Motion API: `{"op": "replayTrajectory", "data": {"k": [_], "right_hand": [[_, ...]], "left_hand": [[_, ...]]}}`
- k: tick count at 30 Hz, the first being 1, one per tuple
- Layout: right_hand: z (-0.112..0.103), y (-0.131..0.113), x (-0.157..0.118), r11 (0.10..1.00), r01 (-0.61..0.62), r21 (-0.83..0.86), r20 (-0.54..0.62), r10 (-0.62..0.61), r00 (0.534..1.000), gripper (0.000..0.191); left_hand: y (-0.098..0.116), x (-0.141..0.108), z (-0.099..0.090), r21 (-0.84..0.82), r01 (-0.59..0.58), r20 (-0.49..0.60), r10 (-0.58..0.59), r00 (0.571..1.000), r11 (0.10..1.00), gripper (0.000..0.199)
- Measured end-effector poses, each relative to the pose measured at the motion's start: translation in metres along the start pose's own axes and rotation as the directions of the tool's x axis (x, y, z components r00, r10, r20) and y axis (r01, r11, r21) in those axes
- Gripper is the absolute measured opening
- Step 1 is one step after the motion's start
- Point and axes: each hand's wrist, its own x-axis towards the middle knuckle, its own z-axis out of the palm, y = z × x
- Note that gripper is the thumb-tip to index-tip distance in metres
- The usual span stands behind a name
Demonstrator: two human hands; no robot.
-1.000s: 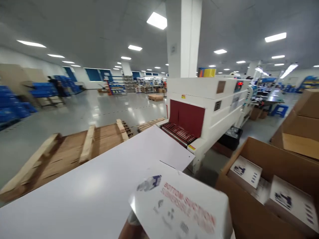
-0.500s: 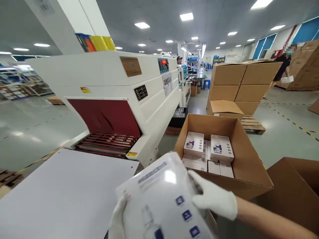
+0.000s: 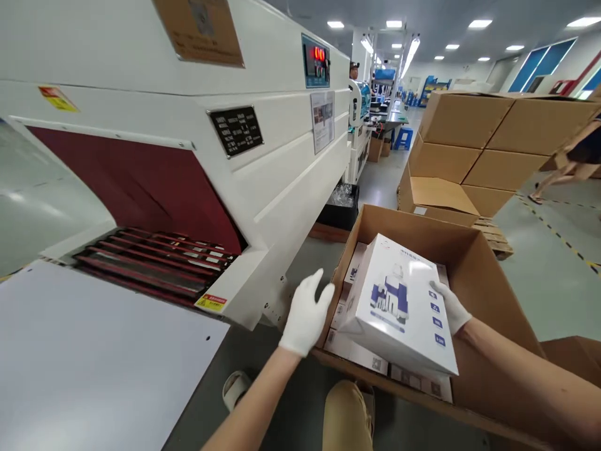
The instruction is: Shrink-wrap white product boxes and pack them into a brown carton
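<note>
A shrink-wrapped white product box (image 3: pixel 401 307), printed with a blue device picture and small icons, is tilted over the open cardboard carton (image 3: pixel 491 313). Gloved in white, my right hand (image 3: pixel 451 308) grips the box along its right side; part of those fingers is hidden. My left hand (image 3: pixel 305 318), also gloved, is held apart from the box just left of the carton's rim, thumb and fingers spread, holding nothing. Similar white boxes (image 3: pixel 354 351) lie in the carton below, partly covered by the one in my right hand.
A white machine (image 3: pixel 282 163) with a red curtain (image 3: pixel 141 188) and roller conveyor (image 3: pixel 159 257) stands at left, behind a white table (image 3: pixel 94 363). Stacked cartons (image 3: pixel 498 138) sit on a pallet (image 3: pixel 493 235). A black bin (image 3: pixel 342 210) is beside the machine. A person stands far right.
The white box went from both hands, close to me, to over the carton at right. My left hand has let go of it. The view has turned downward and closer to the carton.
</note>
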Motion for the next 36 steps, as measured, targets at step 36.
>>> {"op": "replayTrajectory", "data": {"k": [36], "right_hand": [[-0.022, 0.201, 0.178, 0.785, -0.334, -0.522, -0.025, 0.377, 0.926, 0.046]], "left_hand": [[-0.042, -0.02, 0.003, 0.285, 0.272, 0.092, -0.308, 0.947, 0.919, 0.054]]}}
